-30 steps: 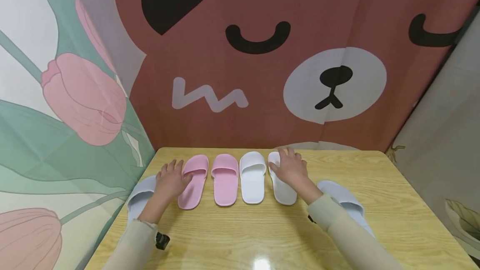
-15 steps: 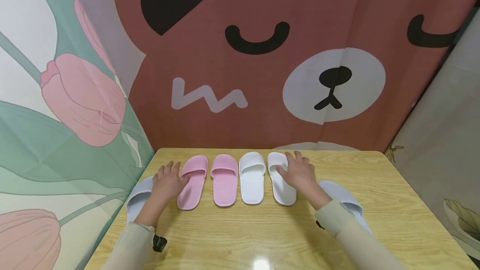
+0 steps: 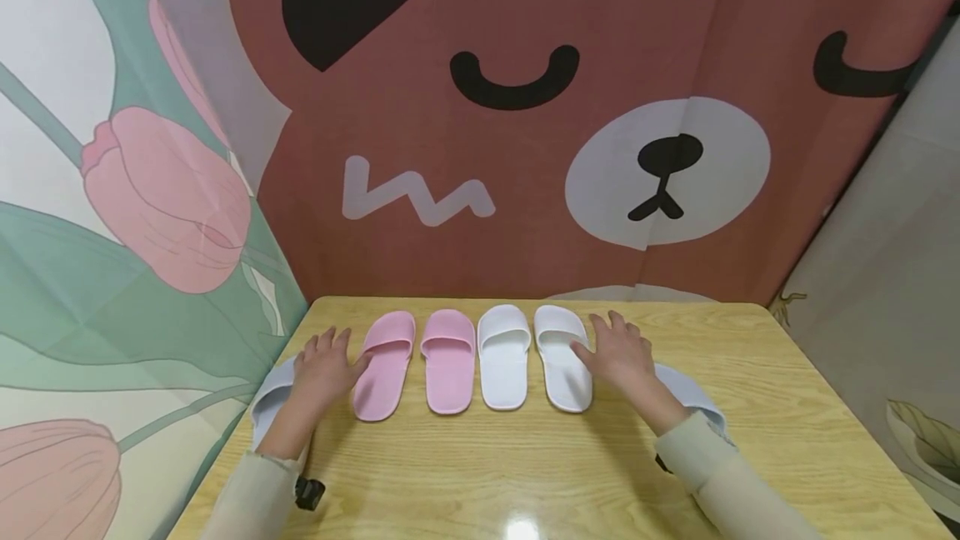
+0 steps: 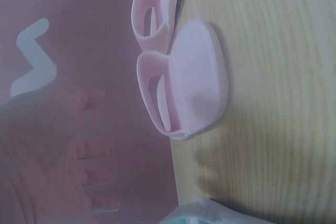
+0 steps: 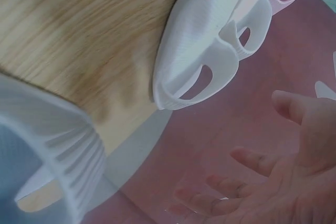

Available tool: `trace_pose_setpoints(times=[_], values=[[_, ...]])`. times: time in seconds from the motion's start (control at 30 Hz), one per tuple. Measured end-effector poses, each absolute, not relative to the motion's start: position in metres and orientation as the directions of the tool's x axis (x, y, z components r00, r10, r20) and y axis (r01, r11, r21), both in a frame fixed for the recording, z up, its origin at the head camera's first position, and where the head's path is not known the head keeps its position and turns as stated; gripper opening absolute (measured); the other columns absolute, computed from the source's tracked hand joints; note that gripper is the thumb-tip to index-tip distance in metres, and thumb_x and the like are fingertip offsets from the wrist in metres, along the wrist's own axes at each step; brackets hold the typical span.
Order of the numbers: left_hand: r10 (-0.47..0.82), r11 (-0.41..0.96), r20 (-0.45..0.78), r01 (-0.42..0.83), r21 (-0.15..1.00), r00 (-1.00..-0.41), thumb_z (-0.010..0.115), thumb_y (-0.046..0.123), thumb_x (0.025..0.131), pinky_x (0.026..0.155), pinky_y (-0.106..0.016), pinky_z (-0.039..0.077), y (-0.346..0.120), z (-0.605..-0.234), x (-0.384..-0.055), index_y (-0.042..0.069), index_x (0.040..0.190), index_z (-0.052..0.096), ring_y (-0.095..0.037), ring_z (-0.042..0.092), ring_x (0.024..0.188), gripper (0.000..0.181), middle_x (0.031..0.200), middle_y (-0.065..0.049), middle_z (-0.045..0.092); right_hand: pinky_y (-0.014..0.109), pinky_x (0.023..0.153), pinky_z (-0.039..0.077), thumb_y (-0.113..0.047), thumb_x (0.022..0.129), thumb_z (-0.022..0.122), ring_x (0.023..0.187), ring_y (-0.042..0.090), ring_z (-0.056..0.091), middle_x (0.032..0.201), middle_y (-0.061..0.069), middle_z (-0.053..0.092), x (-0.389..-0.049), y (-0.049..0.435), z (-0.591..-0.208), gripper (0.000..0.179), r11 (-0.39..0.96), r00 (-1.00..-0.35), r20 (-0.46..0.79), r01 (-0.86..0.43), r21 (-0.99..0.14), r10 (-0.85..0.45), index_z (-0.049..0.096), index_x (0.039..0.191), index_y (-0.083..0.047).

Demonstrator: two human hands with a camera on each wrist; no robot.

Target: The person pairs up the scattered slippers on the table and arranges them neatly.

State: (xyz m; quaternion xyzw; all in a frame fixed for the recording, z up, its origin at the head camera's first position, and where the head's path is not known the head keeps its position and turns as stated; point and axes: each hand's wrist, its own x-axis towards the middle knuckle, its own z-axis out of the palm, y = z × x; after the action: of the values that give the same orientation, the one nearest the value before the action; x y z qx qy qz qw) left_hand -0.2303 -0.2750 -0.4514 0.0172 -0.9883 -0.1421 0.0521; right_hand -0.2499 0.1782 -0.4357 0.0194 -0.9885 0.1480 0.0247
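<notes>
My left hand (image 3: 324,373), fingers spread, hovers over the table between the left pink slipper (image 3: 384,382) and a pale bluish-white slipper (image 3: 272,394), which the forearm partly covers. The left wrist view shows nothing in that palm. On the other side my right hand (image 3: 622,357) is spread too, its thumb overlapping the edge of the right white slipper (image 3: 562,365) in the head view. Another pale bluish-white slipper (image 3: 690,397) lies partly behind that forearm. A second pink slipper (image 3: 450,377) and a second white slipper (image 3: 504,373) lie in the middle of the row, toes toward the wall.
The slippers lie on a light wood-grain table (image 3: 465,473). A reddish-brown bear-print cloth (image 3: 420,123) hangs along its far edge. On the left hangs a tulip-print cloth (image 3: 165,198), and a greyish cloth (image 3: 885,273) hangs on the right.
My right hand has moved right, off the right white slipper, uncovering most of it. The left hand has shifted slightly left, away from the pink slipper. The row of slippers stays put.
</notes>
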Motion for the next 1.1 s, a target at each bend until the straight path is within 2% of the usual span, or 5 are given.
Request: trace_pose_setpoints(times=[0.63,1.1], values=[[-0.065,0.95,0.074,-0.039,0.308,-0.995,0.055,0.045,0.1,0.109,-0.075,0.021,-0.294,-0.45,-0.222,-0.005,0.151,0.037,-0.058,0.023,0.14,0.074,0.155,-0.036,0.028,0.075,0.1,0.034,-0.044,0.099,0.058,0.134,0.062,0.032,0.155,0.036,0.026,-0.234,0.201,-0.439,0.07,0.952,-0.999,0.042,-0.045,-0.302,-0.033,0.041,0.151,0.0],[-0.069,0.951,0.068,-0.045,0.304,-0.995,0.056,0.046,0.1,0.107,-0.076,0.02,-0.306,-0.45,-0.222,-0.007,0.15,0.038,-0.061,0.022,0.137,0.076,0.153,-0.038,0.027,0.076,0.099,0.032,-0.047,0.1,0.056,0.133,0.064,0.03,0.155,0.038,0.023,-0.222,0.223,-0.44,0.073,0.951,-1.0,0.027,-0.019,-0.309,-0.011,0.038,0.151,0.001]])
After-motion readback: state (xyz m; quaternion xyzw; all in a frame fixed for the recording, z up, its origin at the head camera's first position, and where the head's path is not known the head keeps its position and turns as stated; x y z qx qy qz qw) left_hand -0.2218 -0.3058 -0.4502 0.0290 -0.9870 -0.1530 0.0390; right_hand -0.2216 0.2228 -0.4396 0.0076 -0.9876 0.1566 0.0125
